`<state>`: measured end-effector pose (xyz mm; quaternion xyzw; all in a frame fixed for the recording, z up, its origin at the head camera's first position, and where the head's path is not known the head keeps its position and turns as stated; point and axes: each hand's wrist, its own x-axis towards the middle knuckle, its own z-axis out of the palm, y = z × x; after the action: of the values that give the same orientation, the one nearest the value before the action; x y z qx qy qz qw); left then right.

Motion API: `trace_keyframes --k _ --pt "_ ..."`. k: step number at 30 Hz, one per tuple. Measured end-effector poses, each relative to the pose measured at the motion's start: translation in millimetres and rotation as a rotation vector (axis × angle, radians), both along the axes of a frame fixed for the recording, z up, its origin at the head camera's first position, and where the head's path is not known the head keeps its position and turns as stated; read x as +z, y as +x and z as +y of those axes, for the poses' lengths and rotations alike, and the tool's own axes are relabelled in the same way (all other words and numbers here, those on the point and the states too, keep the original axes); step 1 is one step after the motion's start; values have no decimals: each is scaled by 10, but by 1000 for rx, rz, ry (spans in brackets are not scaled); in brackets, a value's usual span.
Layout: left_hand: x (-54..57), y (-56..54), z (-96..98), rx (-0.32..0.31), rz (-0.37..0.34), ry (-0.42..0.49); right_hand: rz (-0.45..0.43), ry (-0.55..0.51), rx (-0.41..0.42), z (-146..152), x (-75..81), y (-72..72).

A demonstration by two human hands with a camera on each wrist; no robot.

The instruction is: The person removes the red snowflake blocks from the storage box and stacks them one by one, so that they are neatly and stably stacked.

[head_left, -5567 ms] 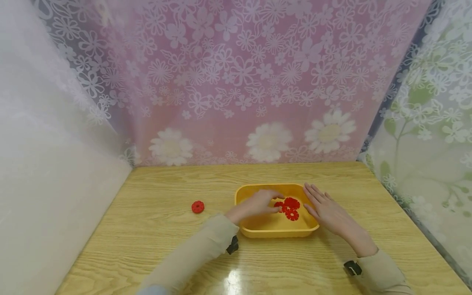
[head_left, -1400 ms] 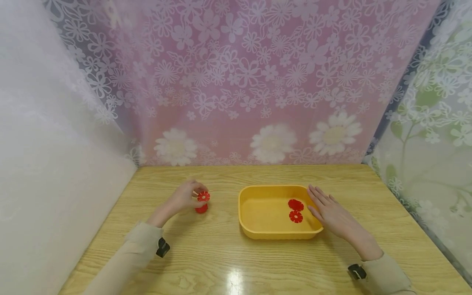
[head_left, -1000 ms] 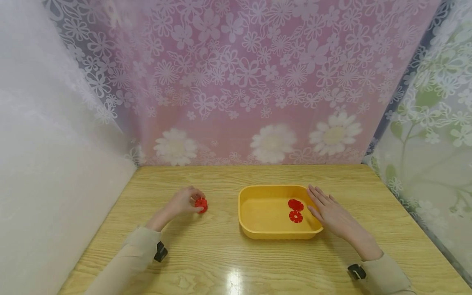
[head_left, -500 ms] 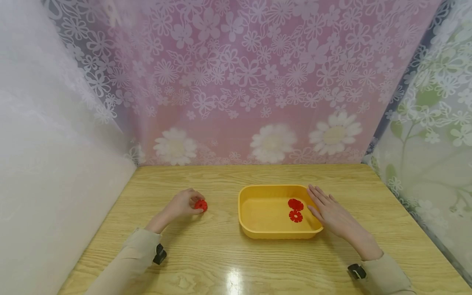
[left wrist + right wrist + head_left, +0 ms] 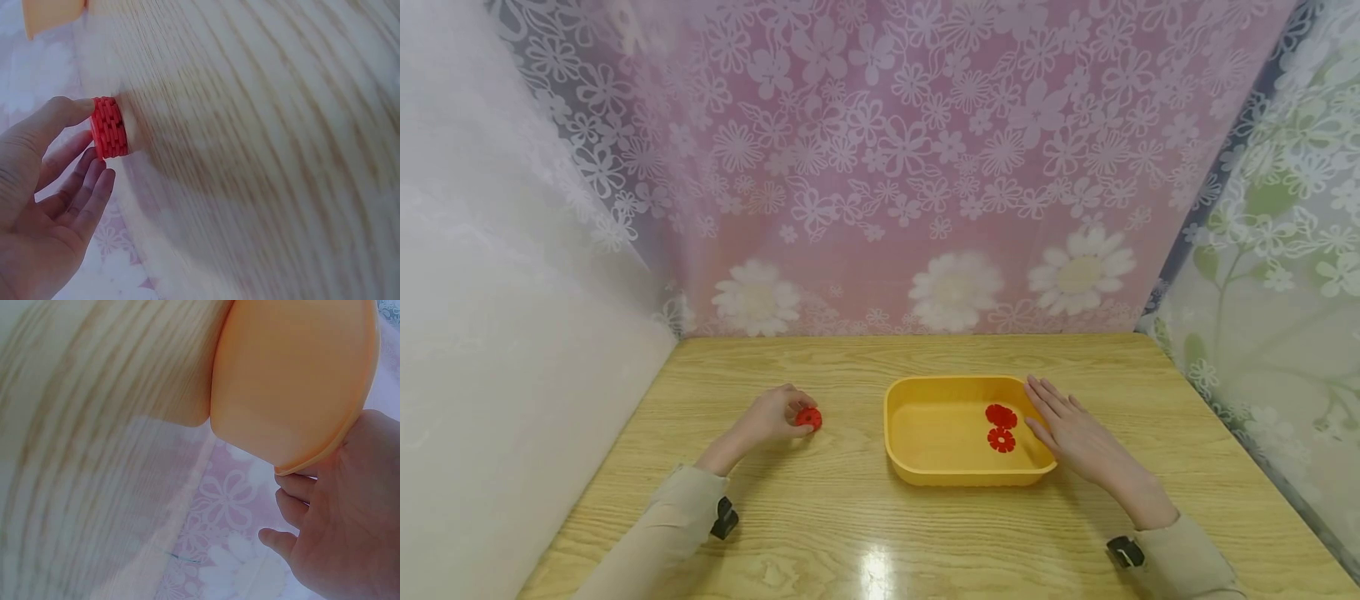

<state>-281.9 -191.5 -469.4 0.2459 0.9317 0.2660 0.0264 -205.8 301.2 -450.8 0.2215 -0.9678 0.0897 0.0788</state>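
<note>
Left hand [image 5: 771, 417] low over the wood-grain table [image 5: 820, 533]: we see thumb and fingertips pinching a short stack of red notched discs [image 5: 809, 419]. The stack sits flat on the wood, left of the yellow tray [image 5: 970, 479] and well apart from it. Right hand [image 5: 1078, 437]: we note straight fingers, close together, resting on the tray's right rim, thumb toward the inside. Inside the tray, near its right end, we find one red disc [image 5: 1002, 440] lying flat; just beyond, overlapping discs [image 5: 1000, 415], their number we cannot tell. Beige sleeves [image 5: 681, 508]; a flower-patterned pink sheet [image 5: 880, 125] hangs behind.
</note>
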Motion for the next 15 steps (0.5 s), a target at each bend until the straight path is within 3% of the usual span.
trace_keyframes --k 4,7,15 --pt "12 9 -9 18 -3 -6 -1 -3 0 -6 0 1" --pt "54 10 0 35 -5 44 -1 -9 2 -8 0 3" --pt "179 -6 94 47 98 151 -21 -19 -5 -11 17 7"
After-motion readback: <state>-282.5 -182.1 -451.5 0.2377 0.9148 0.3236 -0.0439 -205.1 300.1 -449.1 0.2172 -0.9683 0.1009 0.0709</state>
